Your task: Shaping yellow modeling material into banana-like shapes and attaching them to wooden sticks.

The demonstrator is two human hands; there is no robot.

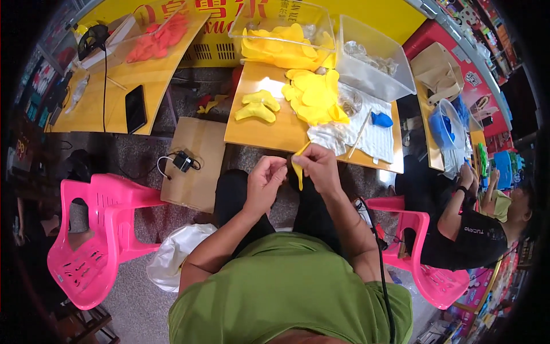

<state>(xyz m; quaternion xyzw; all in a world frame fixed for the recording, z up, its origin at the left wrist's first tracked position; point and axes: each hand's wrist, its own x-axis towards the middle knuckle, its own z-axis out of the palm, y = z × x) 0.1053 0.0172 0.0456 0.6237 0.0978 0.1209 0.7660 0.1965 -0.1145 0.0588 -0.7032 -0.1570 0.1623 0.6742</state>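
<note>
Between the table edge and my lap, my right hand [321, 168] pinches a limp, narrow yellow piece [298, 172] that hangs down from the fingers. Beside it, my left hand [267, 180] has its thumb and fingertips pressed together; whatever is in them, if anything, is too small to make out. Two plump, curved yellow pieces [257, 108] lie on the wooden table [240, 133] ahead. A heap of flat yellow pieces [314, 94] rests right of them, partly over a white cloth [375, 137]. On that cloth are a thin stick [360, 133] and a small blue item [381, 119].
Clear bins hold yellow pieces [286, 49] and clear plastic wrapping [372, 59]. The left table bears a phone [136, 109] and red pieces [157, 40]. A cardboard box [197, 155] stands below. Pink chairs [103, 229] flank me; a co-worker [470, 229] sits right.
</note>
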